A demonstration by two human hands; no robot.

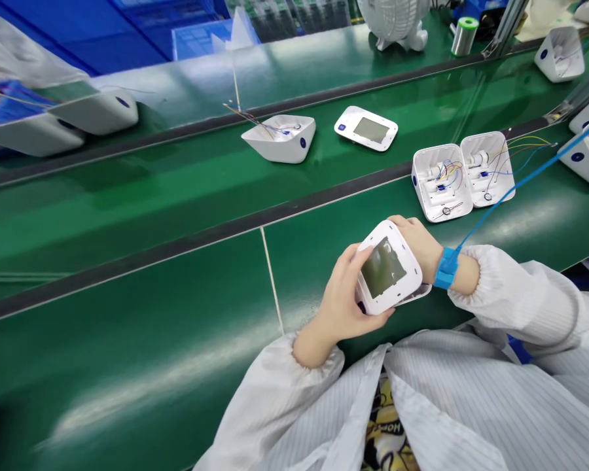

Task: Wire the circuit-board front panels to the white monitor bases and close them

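Observation:
A white front panel with a grey screen [383, 267] is held over the green bench, tilted, with part of a white housing [416, 294] showing beneath its right edge. My left hand [342, 297] grips the panel's left side, thumb on top near the screen and fingers below. Behind the panel's upper right edge is my right hand [417, 243], its fingertips mostly hidden by the panel; what they hold cannot be made out. A blue wrist strap [446, 267] with a blue cord circles my right wrist.
Two open white housings with wires [442, 183] stand behind my right hand. Farther back on the green belt [177, 190] lie another housing [287, 147] and a screen panel [371, 129]. A solder spool [464, 36] and fan [395, 19] stand at the back.

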